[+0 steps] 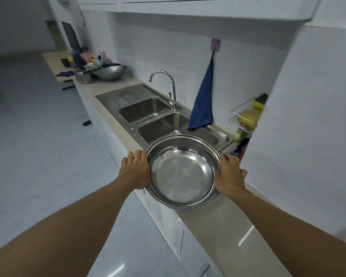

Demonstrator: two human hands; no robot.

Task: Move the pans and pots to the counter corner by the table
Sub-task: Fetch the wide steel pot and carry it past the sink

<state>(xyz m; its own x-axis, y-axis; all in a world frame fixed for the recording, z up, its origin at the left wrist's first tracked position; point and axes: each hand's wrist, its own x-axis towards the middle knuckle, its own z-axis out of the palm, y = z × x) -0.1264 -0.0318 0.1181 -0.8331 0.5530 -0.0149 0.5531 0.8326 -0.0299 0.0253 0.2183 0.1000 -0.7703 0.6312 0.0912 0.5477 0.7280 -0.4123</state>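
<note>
I hold a wide, shallow steel basin [183, 172] in front of me, over the counter's front edge near the sink. My left hand [135, 170] grips its left rim and my right hand [230, 174] grips its right rim. The basin looks empty and shiny inside. At the far end of the counter [224, 220], by the table [52, 62], sit a big steel wok [110, 72] and a small steel pot [84, 76], side by side.
A double steel sink [148, 110] with a curved tap [168, 84] lies between me and the far corner. A blue cloth [203, 100] hangs on the wall. Bottles sit in a wire rack [246, 116] at right. Several bottles crowd the table's near end.
</note>
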